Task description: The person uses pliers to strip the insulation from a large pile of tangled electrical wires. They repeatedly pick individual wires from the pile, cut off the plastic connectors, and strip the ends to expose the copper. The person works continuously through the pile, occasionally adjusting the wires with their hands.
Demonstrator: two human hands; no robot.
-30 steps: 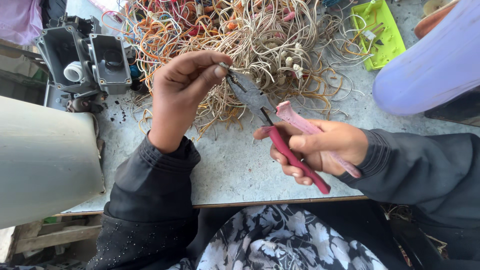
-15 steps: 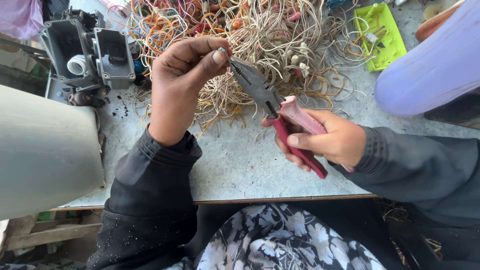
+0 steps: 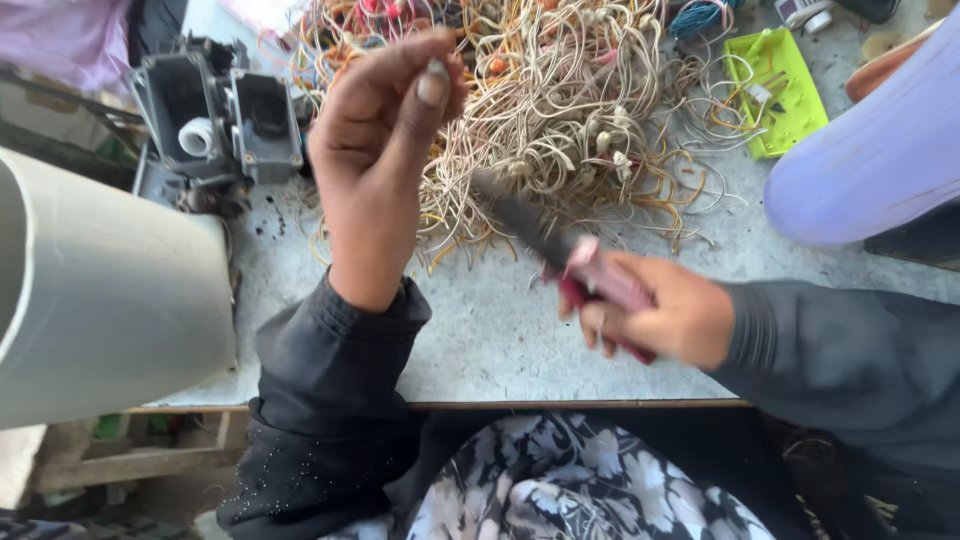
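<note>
My left hand (image 3: 385, 150) is raised over the table with thumb and fingertips pinched together; something very small may sit between them, but I cannot make it out. My right hand (image 3: 660, 315) grips red-handled pliers (image 3: 560, 255), whose dark jaws point up-left toward the heap of tangled cream and orange wires (image 3: 560, 110). The pliers are blurred by motion. Both arms wear dark sleeves. The jaws lie lower right of the left hand's fingers and apart from them.
A grey metal housing (image 3: 215, 120) with a white tube stands at the left. A large white cylinder (image 3: 100, 300) fills the near left. A lime-green plastic plate (image 3: 785, 90) lies at the back right, beside another person's lilac sleeve (image 3: 880, 150). The grey tabletop (image 3: 480, 340) ends at a wooden edge.
My left hand rose and moved away from the pliers. My right hand swung the pliers down and left toward the wire heap, with fast blurred motion.
</note>
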